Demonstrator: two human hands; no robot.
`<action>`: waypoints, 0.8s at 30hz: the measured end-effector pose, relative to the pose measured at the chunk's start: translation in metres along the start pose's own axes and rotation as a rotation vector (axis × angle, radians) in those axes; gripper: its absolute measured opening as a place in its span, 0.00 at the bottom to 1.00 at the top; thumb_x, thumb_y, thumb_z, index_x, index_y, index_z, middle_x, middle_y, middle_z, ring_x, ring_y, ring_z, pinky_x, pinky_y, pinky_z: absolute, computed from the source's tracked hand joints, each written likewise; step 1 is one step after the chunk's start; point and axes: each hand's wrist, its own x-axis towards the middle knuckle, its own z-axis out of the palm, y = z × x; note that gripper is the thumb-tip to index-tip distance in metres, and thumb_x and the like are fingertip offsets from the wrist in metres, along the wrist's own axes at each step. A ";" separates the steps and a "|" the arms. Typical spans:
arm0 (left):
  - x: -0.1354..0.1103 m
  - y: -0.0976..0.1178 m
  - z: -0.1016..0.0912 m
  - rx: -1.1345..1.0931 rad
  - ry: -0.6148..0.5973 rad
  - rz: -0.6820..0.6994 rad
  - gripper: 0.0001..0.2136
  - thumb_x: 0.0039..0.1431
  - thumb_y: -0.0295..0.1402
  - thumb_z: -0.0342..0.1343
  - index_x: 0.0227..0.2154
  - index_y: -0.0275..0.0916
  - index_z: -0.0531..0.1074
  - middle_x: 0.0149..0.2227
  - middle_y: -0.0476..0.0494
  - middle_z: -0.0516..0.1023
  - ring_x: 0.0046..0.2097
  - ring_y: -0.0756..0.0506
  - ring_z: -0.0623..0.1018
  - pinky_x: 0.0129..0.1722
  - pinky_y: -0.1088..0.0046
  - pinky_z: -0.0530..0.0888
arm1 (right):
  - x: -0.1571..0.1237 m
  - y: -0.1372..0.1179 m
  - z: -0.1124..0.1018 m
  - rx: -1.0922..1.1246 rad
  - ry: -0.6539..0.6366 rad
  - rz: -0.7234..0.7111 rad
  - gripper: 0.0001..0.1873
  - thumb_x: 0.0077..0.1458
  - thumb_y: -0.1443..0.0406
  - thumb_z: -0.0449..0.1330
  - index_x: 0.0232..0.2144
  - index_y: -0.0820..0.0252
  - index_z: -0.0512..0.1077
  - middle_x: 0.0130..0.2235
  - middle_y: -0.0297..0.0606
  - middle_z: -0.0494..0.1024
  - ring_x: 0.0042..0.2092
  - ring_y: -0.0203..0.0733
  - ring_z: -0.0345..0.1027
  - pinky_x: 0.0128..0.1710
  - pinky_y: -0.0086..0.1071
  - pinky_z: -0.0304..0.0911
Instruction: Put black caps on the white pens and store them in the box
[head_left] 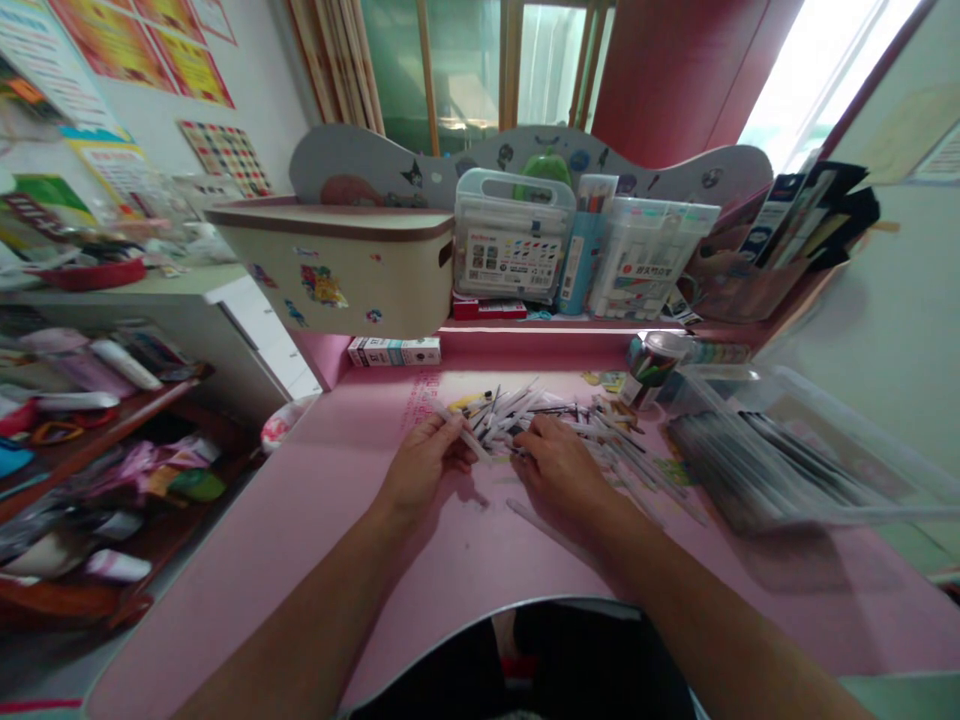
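Observation:
My left hand [429, 460] is closed around a slim white pen [474, 442], which slants across its fingertips above the pink desk [315, 530]. To its right my right hand [561, 462] reaches into a loose pile of pens [517, 408], fingers curled and pressed together. A small dark bit shows at those fingertips, too blurred to name. Mostly white or clear sticks make up the pile, some with dark ends, and they spread towards the right. One clear, pen-like stick [547, 525] lies apart, partly under my right forearm.
A clear plastic bin [847, 505] holding dark, slim items stands at right, near a can [660, 362]. Along the shelf are a cream storage box [337, 280], a clear marker case [514, 235], another pen case [651, 260] and a pink holder [742, 285].

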 end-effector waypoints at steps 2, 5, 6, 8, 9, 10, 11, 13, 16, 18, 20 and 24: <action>-0.007 0.000 -0.001 0.000 -0.216 -0.104 0.12 0.52 0.39 0.63 0.24 0.35 0.71 0.23 0.47 0.74 0.21 0.51 0.72 0.22 0.76 0.69 | 0.000 -0.002 0.004 -0.034 -0.006 -0.005 0.08 0.61 0.68 0.57 0.36 0.60 0.78 0.38 0.42 0.73 0.42 0.45 0.63 0.45 0.38 0.58; -0.022 -0.003 -0.001 -0.001 -0.641 -0.415 0.13 0.52 0.40 0.64 0.24 0.35 0.72 0.28 0.40 0.78 0.24 0.47 0.77 0.25 0.71 0.71 | 0.000 -0.003 0.005 -0.034 0.012 -0.008 0.08 0.59 0.70 0.58 0.34 0.59 0.78 0.37 0.42 0.73 0.41 0.45 0.63 0.44 0.37 0.58; -0.027 -0.005 -0.001 -0.006 -0.730 -0.493 0.13 0.52 0.40 0.64 0.25 0.35 0.72 0.31 0.37 0.80 0.27 0.45 0.79 0.26 0.71 0.72 | 0.000 -0.002 0.005 -0.021 0.030 -0.011 0.07 0.58 0.70 0.59 0.34 0.60 0.78 0.37 0.42 0.73 0.41 0.45 0.63 0.44 0.37 0.59; -0.032 -0.009 0.000 0.029 -0.830 -0.601 0.12 0.54 0.40 0.63 0.28 0.34 0.76 0.34 0.34 0.81 0.30 0.44 0.80 0.30 0.71 0.72 | 0.000 0.000 0.004 0.011 0.074 -0.023 0.07 0.57 0.70 0.59 0.33 0.60 0.78 0.36 0.42 0.73 0.40 0.45 0.63 0.43 0.37 0.59; -0.033 -0.011 0.001 0.043 -0.836 -0.605 0.12 0.54 0.40 0.63 0.29 0.34 0.77 0.34 0.33 0.81 0.32 0.44 0.80 0.32 0.71 0.72 | 0.001 0.001 0.003 0.032 0.104 -0.024 0.07 0.56 0.70 0.59 0.32 0.60 0.78 0.36 0.42 0.73 0.40 0.45 0.63 0.44 0.38 0.60; -0.034 -0.013 0.001 0.053 -0.822 -0.596 0.12 0.54 0.40 0.63 0.30 0.33 0.78 0.35 0.32 0.81 0.34 0.44 0.80 0.34 0.71 0.72 | 0.001 0.003 0.001 0.053 0.139 -0.023 0.07 0.57 0.70 0.59 0.32 0.60 0.78 0.36 0.42 0.73 0.40 0.46 0.63 0.43 0.38 0.60; -0.033 -0.014 0.002 0.053 -0.795 -0.576 0.13 0.54 0.39 0.63 0.32 0.32 0.79 0.36 0.31 0.81 0.36 0.44 0.80 0.36 0.71 0.72 | 0.002 0.004 -0.001 0.073 0.179 -0.021 0.08 0.58 0.70 0.58 0.32 0.59 0.78 0.36 0.43 0.73 0.40 0.46 0.64 0.43 0.38 0.60; -0.031 -0.016 0.002 0.036 -0.723 -0.538 0.13 0.54 0.38 0.64 0.35 0.31 0.80 0.38 0.31 0.81 0.38 0.44 0.79 0.40 0.70 0.71 | 0.003 0.008 -0.006 0.110 0.279 -0.012 0.11 0.60 0.70 0.55 0.34 0.59 0.78 0.35 0.43 0.73 0.40 0.46 0.65 0.44 0.39 0.61; -0.028 -0.018 0.000 0.023 -0.647 -0.534 0.15 0.53 0.38 0.66 0.40 0.32 0.80 0.42 0.31 0.80 0.39 0.45 0.77 0.42 0.68 0.71 | 0.004 0.013 -0.017 0.179 0.451 0.019 0.13 0.63 0.69 0.53 0.37 0.59 0.78 0.36 0.43 0.74 0.42 0.46 0.66 0.45 0.39 0.62; -0.027 -0.020 -0.002 0.023 -0.607 -0.533 0.17 0.54 0.38 0.66 0.44 0.34 0.80 0.47 0.32 0.78 0.39 0.46 0.76 0.43 0.68 0.70 | 0.005 0.016 -0.024 0.270 0.546 0.066 0.11 0.63 0.68 0.53 0.37 0.58 0.77 0.37 0.42 0.76 0.42 0.45 0.68 0.46 0.39 0.63; -0.027 -0.023 -0.004 0.020 -0.576 -0.518 0.18 0.55 0.38 0.65 0.47 0.36 0.79 0.53 0.31 0.75 0.42 0.46 0.76 0.44 0.68 0.70 | 0.007 0.020 -0.028 0.421 0.628 0.143 0.09 0.62 0.66 0.56 0.37 0.58 0.77 0.38 0.40 0.77 0.41 0.43 0.69 0.45 0.38 0.64; -0.025 -0.024 -0.002 0.002 -0.515 -0.461 0.19 0.56 0.38 0.64 0.49 0.36 0.77 0.56 0.29 0.73 0.48 0.43 0.76 0.45 0.68 0.71 | 0.012 0.028 -0.030 0.911 0.754 0.360 0.08 0.57 0.61 0.61 0.36 0.59 0.76 0.33 0.36 0.78 0.33 0.38 0.69 0.35 0.32 0.64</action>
